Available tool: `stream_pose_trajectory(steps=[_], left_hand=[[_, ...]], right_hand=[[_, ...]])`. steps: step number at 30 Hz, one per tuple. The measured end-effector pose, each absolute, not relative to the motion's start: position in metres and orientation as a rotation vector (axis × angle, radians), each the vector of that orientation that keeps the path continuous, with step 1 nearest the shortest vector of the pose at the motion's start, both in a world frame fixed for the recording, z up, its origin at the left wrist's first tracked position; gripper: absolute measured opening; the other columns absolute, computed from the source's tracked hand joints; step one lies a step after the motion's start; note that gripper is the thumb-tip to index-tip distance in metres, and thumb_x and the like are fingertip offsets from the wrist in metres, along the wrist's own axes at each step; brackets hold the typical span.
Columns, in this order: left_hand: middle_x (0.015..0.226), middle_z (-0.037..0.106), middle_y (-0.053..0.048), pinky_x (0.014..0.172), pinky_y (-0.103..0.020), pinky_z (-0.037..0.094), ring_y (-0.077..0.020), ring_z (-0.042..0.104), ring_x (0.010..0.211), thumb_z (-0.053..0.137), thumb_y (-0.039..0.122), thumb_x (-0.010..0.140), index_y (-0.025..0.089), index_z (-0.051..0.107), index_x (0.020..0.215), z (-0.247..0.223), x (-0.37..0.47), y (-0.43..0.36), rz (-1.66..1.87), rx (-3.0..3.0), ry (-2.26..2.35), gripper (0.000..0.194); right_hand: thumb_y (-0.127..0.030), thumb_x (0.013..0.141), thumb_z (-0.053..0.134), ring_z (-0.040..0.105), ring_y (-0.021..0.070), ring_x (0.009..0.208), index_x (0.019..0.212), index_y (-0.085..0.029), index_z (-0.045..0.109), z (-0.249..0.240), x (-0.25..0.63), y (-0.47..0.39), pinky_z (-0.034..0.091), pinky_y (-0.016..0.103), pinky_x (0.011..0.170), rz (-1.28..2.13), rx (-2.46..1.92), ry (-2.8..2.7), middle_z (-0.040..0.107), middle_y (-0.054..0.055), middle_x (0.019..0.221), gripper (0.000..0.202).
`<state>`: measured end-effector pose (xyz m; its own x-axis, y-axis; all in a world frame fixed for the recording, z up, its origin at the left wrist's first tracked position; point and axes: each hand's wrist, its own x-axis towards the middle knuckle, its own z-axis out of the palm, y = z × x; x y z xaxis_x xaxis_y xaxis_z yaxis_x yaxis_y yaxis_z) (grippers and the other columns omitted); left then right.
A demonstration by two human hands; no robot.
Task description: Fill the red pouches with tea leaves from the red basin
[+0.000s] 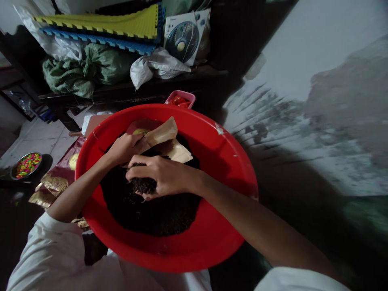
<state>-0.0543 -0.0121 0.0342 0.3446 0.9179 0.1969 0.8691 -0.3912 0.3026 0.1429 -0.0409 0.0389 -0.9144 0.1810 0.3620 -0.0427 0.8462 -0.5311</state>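
Observation:
A large red plastic tub (224, 226) stands in front of me, its bottom covered with dark, crumbly loose material (176, 218) that looks like dried leaf bits. My left hand (127, 147) grips the near side of a paper bag (162, 133) lying in the tub. The bag's inside is tan, and a yellow round label shows on its maroon outside. Close beside the bag's mouth, my right hand (160, 173) curls its fingers round a handful of the dark material. The left fingertips are partly hidden by the bag.
Left of the tub lie maroon and gold bags (65, 161) and a metal bowl (26, 165) of colourful wrapped pieces. A pink container (189, 97) with red items stands behind the rim. The shelf beyond holds foam mats (121, 24), sacks (106, 62) and a fan (183, 40).

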Motion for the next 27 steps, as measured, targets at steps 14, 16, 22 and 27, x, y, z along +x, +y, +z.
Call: stream_pose_trajectory(steps=[14, 16, 22, 27], left_hand=[[0.08, 0.071, -0.005, 0.06, -0.025, 0.039, -0.0146, 0.061, 0.066, 0.053, 0.025, 0.097, 0.017, 0.075, 0.109, 0.026, -0.06, -0.007, 0.719, 2.501, 1.468, 0.026], [0.081, 0.071, -0.005, 0.058, -0.025, 0.037, -0.0144, 0.06, 0.065, 0.051, 0.027, 0.099, 0.017, 0.074, 0.109, 0.024, -0.061, -0.006, 0.73, 2.508, 1.466, 0.027], [0.08, 0.07, -0.006, 0.059, -0.026, 0.038, -0.0145, 0.061, 0.065, 0.049, 0.033, 0.104, 0.018, 0.075, 0.107, 0.019, -0.057, -0.009, 0.718, 2.523, 1.472, 0.03], [0.083, 0.072, -0.007, 0.06, -0.027, 0.039, -0.0156, 0.062, 0.066, 0.051, 0.043, 0.104, 0.019, 0.075, 0.11, 0.013, -0.054, -0.011, 0.694, 2.527, 1.5, 0.034]], right_hand=[[-0.027, 0.094, 0.068, 0.061, 0.0252, 0.119, 0.123, -0.028, 0.06, 0.031, 0.162, 0.009, 0.042, 0.049, 0.113, 0.382, -0.477, -2.312, 0.061, 0.006, 0.124, 0.03], [-0.027, 0.095, 0.065, 0.061, 0.0261, 0.119, 0.125, -0.027, 0.06, 0.03, 0.162, 0.011, 0.042, 0.051, 0.113, 0.354, -0.494, -2.286, 0.063, 0.006, 0.122, 0.03], [-0.019, 0.097, 0.057, 0.065, 0.0237, 0.11, 0.124, -0.027, 0.062, 0.029, 0.163, 0.01, 0.048, 0.049, 0.108, 0.346, -0.561, -2.232, 0.063, 0.007, 0.122, 0.029], [-0.024, 0.101, 0.053, 0.067, 0.0189, 0.099, 0.127, -0.029, 0.064, 0.031, 0.163, 0.003, 0.058, 0.04, 0.094, 0.389, -0.589, -2.192, 0.063, 0.006, 0.126, 0.029]])
